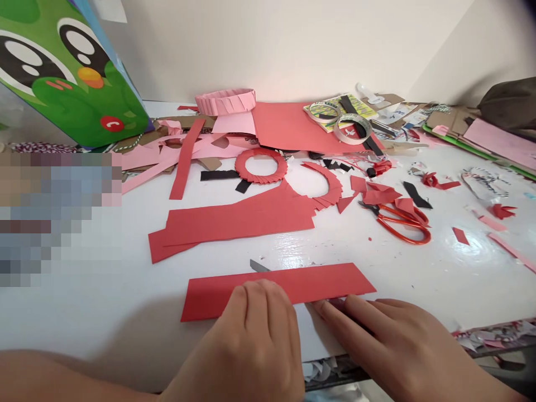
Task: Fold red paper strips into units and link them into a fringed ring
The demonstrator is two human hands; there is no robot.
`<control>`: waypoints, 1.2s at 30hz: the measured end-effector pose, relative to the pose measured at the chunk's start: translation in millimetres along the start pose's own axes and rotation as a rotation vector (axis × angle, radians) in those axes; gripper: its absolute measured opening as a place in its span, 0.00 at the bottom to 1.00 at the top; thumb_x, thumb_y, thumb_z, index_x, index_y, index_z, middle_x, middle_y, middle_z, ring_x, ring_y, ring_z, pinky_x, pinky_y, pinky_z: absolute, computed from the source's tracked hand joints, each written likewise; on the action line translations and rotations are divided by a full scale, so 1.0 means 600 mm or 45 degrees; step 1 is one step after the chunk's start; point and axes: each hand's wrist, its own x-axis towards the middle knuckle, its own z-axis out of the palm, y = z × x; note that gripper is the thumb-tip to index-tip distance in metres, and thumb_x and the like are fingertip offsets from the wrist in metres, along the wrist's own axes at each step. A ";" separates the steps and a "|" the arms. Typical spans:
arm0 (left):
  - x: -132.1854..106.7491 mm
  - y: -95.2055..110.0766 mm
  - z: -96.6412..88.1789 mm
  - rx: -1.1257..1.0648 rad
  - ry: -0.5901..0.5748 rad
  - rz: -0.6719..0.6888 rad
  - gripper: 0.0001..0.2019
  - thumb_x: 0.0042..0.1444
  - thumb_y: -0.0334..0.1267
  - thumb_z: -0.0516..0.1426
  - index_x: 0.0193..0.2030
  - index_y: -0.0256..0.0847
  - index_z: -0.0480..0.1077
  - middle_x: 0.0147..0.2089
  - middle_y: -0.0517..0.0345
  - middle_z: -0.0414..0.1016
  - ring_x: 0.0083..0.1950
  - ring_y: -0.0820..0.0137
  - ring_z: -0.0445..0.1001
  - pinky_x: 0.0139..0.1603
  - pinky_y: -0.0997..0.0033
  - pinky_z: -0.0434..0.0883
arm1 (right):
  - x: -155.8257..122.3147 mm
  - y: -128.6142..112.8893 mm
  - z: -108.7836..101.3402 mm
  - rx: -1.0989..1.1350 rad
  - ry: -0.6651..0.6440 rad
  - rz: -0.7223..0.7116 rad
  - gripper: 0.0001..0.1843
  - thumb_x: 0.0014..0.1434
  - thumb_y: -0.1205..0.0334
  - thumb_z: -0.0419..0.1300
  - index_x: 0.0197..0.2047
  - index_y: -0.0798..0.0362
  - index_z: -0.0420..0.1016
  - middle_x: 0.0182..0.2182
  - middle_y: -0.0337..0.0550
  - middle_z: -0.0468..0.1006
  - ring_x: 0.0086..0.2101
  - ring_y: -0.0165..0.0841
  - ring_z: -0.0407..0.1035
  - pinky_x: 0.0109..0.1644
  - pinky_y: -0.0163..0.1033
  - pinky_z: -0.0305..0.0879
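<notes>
While pressing red strip [293, 285] | left hand [251, 340] curled | right hand [393, 340] flat, fingers together

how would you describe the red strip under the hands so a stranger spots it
On the white table, look at the near edge, where the left hand and right hand rest. Under them lies a long red paper strip. Unlike the overlapping red strips behind it, it lies alone.
</notes>
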 end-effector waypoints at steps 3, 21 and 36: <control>-0.003 0.007 0.002 0.023 0.074 0.038 0.15 0.54 0.22 0.52 0.33 0.34 0.81 0.34 0.47 0.88 0.30 0.60 0.84 0.35 0.63 0.74 | 0.003 0.000 0.002 -0.007 0.011 0.008 0.25 0.59 0.80 0.46 0.55 0.59 0.71 0.29 0.41 0.82 0.21 0.35 0.74 0.22 0.41 0.67; -0.020 0.034 0.023 0.158 0.063 0.105 0.16 0.53 0.29 0.52 0.39 0.30 0.82 0.38 0.43 0.87 0.36 0.56 0.81 0.40 0.56 0.71 | -0.042 0.034 -0.007 -0.139 0.123 0.063 0.21 0.57 0.82 0.46 0.49 0.57 0.68 0.25 0.41 0.80 0.16 0.33 0.72 0.16 0.38 0.63; -0.022 0.032 0.026 0.194 0.051 0.139 0.17 0.50 0.28 0.52 0.39 0.27 0.82 0.37 0.42 0.87 0.35 0.55 0.81 0.40 0.55 0.72 | -0.112 0.045 0.004 -0.163 0.026 0.285 0.25 0.69 0.75 0.46 0.66 0.54 0.64 0.33 0.45 0.81 0.21 0.34 0.72 0.22 0.40 0.63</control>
